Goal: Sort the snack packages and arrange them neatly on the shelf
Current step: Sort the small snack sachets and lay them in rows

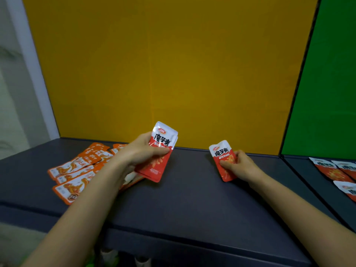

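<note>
Clasping red stack (156, 169) in left hand (143, 151), pinching single packet (221, 153) in right hand (240, 165). Slip it onto the stack above the left grip; square edges.

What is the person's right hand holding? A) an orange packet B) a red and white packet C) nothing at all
B: the right hand pinches a red and white packet between thumb and fingers, while the orange ones lie far off on the left.

Left hand (143, 151) grips stacked red packets (159, 157); right hand (239, 164) pinches one red packet (223, 160); orange packets (77, 170) lie beside the left forearm.
</note>
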